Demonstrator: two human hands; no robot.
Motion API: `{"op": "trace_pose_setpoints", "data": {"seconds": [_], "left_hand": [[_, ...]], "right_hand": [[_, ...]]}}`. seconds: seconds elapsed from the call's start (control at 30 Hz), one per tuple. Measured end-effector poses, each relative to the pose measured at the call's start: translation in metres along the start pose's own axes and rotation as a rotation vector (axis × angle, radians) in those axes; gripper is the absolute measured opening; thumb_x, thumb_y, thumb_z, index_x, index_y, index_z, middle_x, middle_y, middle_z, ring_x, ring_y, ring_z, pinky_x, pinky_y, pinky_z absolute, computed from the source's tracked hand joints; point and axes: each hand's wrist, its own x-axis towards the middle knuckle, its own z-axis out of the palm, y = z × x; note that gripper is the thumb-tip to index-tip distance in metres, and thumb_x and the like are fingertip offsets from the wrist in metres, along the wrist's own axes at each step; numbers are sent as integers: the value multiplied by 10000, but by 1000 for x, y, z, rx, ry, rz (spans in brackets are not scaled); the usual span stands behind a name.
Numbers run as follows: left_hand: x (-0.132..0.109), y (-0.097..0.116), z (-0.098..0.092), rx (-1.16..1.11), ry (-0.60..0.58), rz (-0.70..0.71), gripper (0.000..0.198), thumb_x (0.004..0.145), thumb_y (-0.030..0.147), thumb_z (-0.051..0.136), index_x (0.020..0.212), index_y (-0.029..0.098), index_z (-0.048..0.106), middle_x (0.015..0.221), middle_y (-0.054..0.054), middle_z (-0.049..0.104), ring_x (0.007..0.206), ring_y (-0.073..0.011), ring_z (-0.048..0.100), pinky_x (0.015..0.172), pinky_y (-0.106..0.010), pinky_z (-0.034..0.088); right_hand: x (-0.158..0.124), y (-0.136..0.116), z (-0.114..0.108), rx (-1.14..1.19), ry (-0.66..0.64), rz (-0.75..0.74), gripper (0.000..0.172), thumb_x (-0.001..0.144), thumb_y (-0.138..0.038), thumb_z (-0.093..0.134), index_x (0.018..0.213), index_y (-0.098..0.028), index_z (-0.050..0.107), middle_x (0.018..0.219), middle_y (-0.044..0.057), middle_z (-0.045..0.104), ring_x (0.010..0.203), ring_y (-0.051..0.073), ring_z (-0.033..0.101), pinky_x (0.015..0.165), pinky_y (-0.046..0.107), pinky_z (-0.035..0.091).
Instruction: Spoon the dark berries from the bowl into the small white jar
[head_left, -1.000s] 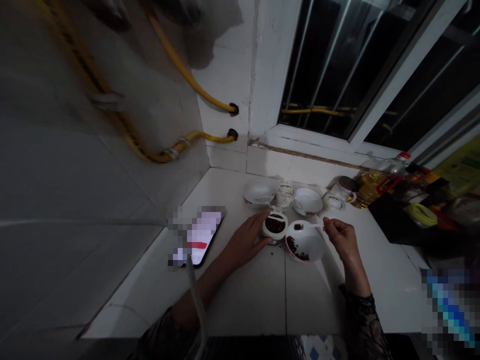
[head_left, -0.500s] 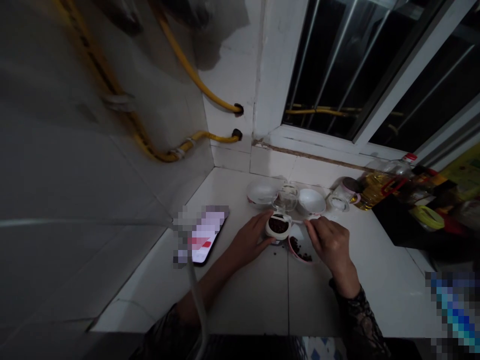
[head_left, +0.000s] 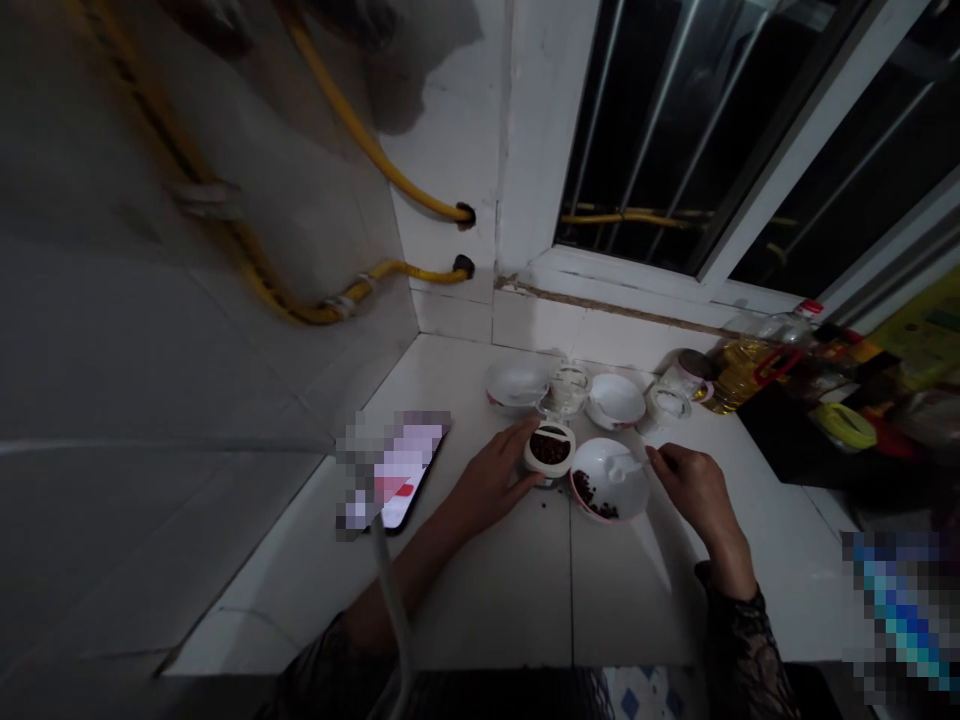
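Observation:
My left hand (head_left: 491, 478) is closed around the near-left side of a small white-rimmed jar (head_left: 550, 450) of dark reddish-brown grains. Its lid looks flipped back. Between the thumb and fingers of my right hand (head_left: 696, 488) is the handle of a small white spoon (head_left: 622, 465). The spoon's head hangs over a white bowl (head_left: 634, 490) with a pinkish rim, beside the jar. Dark grains (head_left: 589, 497) lie in the bowl's left and lower part. Whether the spoon carries any grains, I cannot tell.
Behind the jar stand two more white bowls (head_left: 517, 388) and a clear jar (head_left: 570, 385). Further right are another glass jar (head_left: 667, 402), an oil bottle (head_left: 742, 370) and a black box (head_left: 780, 430). A lit phone (head_left: 409, 470) lies left of my forearm.
My right hand has moved right and drawn the spoon from over the grain jar to over the bowl. My left hand stays at the jar. The view has shifted slightly.

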Motion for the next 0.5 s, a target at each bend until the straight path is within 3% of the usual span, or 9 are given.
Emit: {"op": "trace_pose_setpoints", "data": {"seconds": [0.17, 0.3, 0.5], "left_hand": [[-1, -1, -1, 10, 13, 13, 633, 933, 393, 550, 1479, 217, 281, 1471, -154, 463, 1356, -280, 466, 1107, -466, 431], [-1, -1, 0, 1, 25, 25, 632, 931, 387, 555, 1478, 223, 284, 1463, -152, 473, 1350, -278, 475, 1102, -460, 437], [-1, -1, 1, 6, 20, 25, 640, 936, 385, 549, 1487, 241, 258, 1471, -146, 458, 1358, -280, 462, 1111, -482, 422]], "right_hand": [[2, -18, 14, 148, -151, -10, 402, 894, -436, 417, 613, -208, 590, 549, 50, 610, 517, 149, 505, 537, 265, 290], [2, -26, 24, 358, -124, 1, 482, 866, -546, 415, 547, -199, 514, 493, 11, 504, 489, 120, 413, 506, 255, 271], [2, -19, 20, 676, -109, 76, 588, 794, -705, 474, 522, -185, 504, 476, -39, 352, 474, 89, 302, 463, 238, 246]]}}
